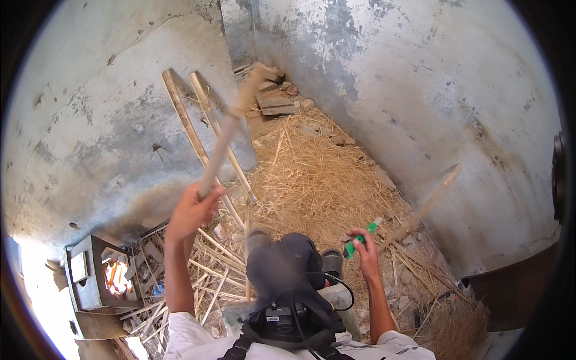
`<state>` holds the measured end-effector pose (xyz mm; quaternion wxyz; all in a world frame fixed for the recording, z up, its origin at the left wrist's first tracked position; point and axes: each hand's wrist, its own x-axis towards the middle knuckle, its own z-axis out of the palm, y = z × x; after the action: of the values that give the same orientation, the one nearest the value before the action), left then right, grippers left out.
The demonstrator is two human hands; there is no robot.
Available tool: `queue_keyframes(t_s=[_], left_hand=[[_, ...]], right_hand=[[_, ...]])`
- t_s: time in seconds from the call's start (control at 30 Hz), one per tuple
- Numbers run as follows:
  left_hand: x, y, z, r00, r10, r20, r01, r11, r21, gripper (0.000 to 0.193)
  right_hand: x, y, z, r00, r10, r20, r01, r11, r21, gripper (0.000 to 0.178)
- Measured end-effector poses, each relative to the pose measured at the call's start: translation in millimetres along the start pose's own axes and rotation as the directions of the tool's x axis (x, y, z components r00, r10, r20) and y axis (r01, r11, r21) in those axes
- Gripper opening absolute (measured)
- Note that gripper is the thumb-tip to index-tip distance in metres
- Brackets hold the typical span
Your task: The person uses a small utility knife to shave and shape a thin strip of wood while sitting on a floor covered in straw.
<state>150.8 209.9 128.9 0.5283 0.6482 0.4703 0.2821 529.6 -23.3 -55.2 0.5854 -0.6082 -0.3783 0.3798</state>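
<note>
- Watching from my end through the head camera, I read the clock with twelve at the top of the view.
- My left hand (pixel 195 213), between eight and nine o'clock, has its fingers wrapped around the lower end of a wooden stick (pixel 230 129).
- That stick points up toward eleven; motion blurs it, so I cannot make out the shape of its far end.
- My right hand (pixel 365 249), between four and five, has its fingers curled, with a slim green object (pixel 349 249) held between them and the thumb; a pale end points toward two, and I cannot tell what it is.
- Toward ten, two pale poles (pixel 189 123) slant side by side against the wall, the held stick crossing the view of one.
- Straw (pixel 318 180) spreads over the floor from the centre toward one; stacked bricks (pixel 279 105) sit near twelve.
- Between three and four, another stick (pixel 426 204) slants beyond my right hand.
- Split strips (pixel 217 272) lie scattered around seven; a dark frame (pixel 93 297) stands at eight.
</note>
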Motion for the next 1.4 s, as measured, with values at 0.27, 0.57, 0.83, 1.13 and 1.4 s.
queue_keyframes(t_s=[0.27, 0.57, 0.83, 1.13, 1.4], left_hand=[[-52.3, 0.1, 132.0, 0.938, 0.086, 0.337, -0.108, 0.993, 0.048, 0.031], [-55.7, -24.5, 132.3, 0.917, -0.110, 0.385, 0.155, 0.984, -0.087, 0.028], [-36.5, -31.8, 142.0, 0.854, -0.100, 0.510, 0.235, 0.950, -0.207, 0.028], [-43.1, -37.7, 119.6, 0.869, -0.154, 0.470, 0.310, 0.910, -0.274, 0.030], [-44.8, -44.9, 124.4, 0.853, -0.169, 0.493, 0.326, 0.911, -0.252, 0.030]], right_hand=[[7.6, -104.0, 76.3, 0.826, -0.256, 0.503, 0.155, 0.960, 0.235, 0.079], [1.0, -36.9, -15.2, 0.577, -0.163, 0.800, -0.074, 0.965, 0.250, 0.064], [-275.9, 268.4, -211.7, 0.370, 0.910, 0.189, -0.927, 0.374, 0.015, 0.048], [-408.8, 292.2, -201.9, 0.102, 0.970, 0.222, -0.975, 0.054, 0.215, 0.048], [-420.1, 263.6, -155.7, 0.485, 0.867, 0.117, -0.812, 0.397, 0.427, 0.031]])
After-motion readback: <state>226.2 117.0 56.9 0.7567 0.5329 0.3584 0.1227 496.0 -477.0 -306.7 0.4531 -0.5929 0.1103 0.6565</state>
